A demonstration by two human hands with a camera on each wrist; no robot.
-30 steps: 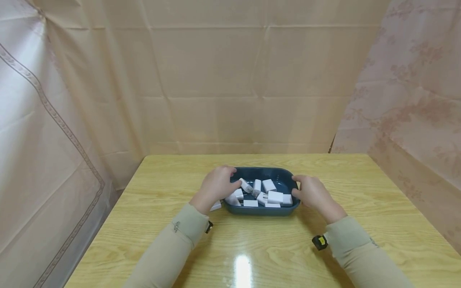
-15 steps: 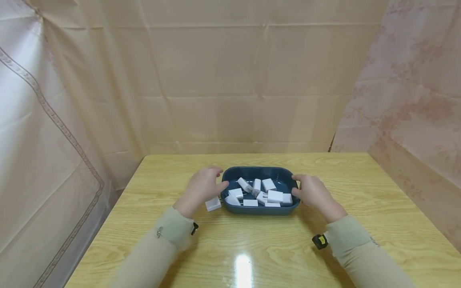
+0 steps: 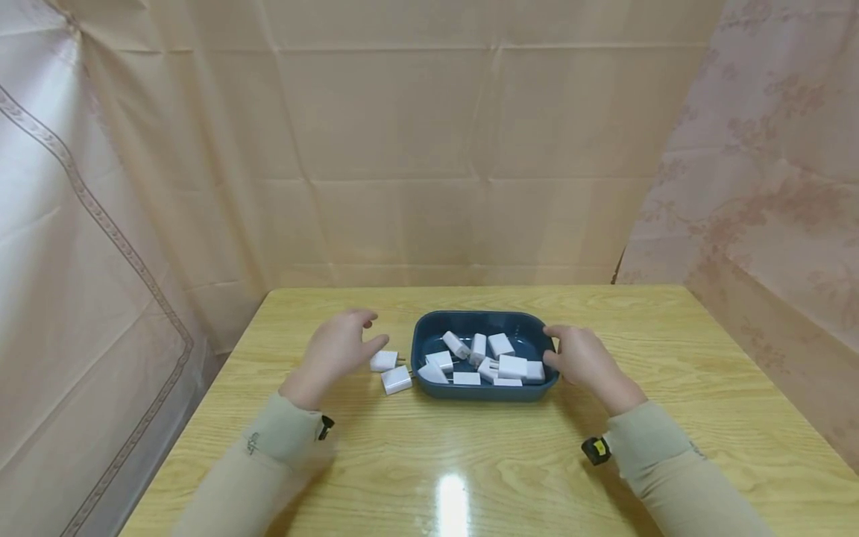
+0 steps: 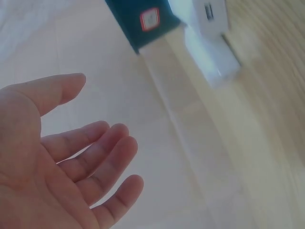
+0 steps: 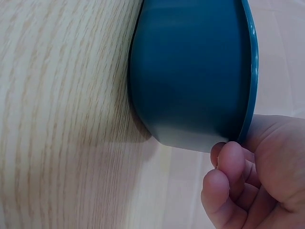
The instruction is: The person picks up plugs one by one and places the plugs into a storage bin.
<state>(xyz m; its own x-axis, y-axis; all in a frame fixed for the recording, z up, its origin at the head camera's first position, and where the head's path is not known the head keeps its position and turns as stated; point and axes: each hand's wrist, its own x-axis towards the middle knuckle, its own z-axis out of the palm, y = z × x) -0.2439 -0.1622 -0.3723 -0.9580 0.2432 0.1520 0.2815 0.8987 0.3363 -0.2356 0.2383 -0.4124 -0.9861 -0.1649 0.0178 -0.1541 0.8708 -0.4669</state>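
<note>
A dark blue rectangular dish (image 3: 486, 394) with rounded corners stands on the table, several white USB chargers (image 3: 513, 367) lying loose inside. My right hand (image 3: 585, 362) grips the dish's right end, thumb over the rim; the right wrist view shows fingers under the dish's rim (image 5: 254, 71). To the left of the dish, my left hand (image 3: 337, 347) is held with fingers apart and nothing in it. Two more chargers, a rear one (image 3: 384, 362) and a front one (image 3: 397, 380), lie between that hand and the dish, prongs towards the dish.
The wood-grain table (image 3: 570, 485) reaches back to a beige curtain (image 3: 403, 149). In the left wrist view, a red-edged sticker (image 4: 149, 19) shows on the dish's end. A black wrist strap piece (image 3: 596, 451) sits by my right sleeve.
My left hand has drawn back leftward from the dish's left end, uncovering the two chargers on the table. The right hand and the dish have stayed in place.
</note>
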